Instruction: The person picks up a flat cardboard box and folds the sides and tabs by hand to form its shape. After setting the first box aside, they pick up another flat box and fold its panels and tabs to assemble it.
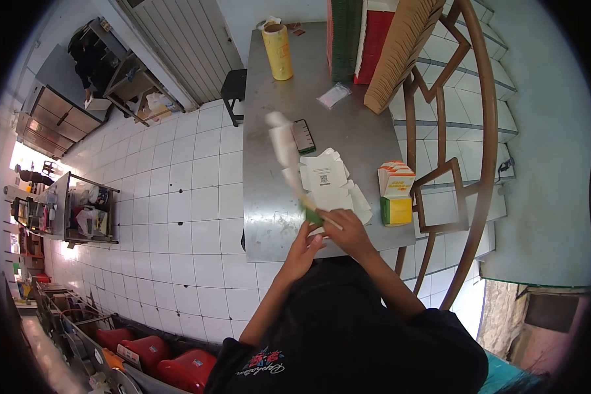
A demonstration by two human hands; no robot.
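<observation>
Both hands met at near edge of steel table. Right hand pinched green end of flat carton blank; left hand apparently gripped the same end. Blank's long axis ran away up-left, motion-blurred, beside stack of blanks.

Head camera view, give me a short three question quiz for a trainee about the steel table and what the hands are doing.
1. True or false: the left hand and right hand both hold a carton blank above the steel table.
2. What lies beside the flat white cartons, farther from the person? A. phone B. scissors C. mug
3. Fill in: the roll at the table's far end is ___.
Key: 1 true; 2 A; 3 yellow.
</observation>
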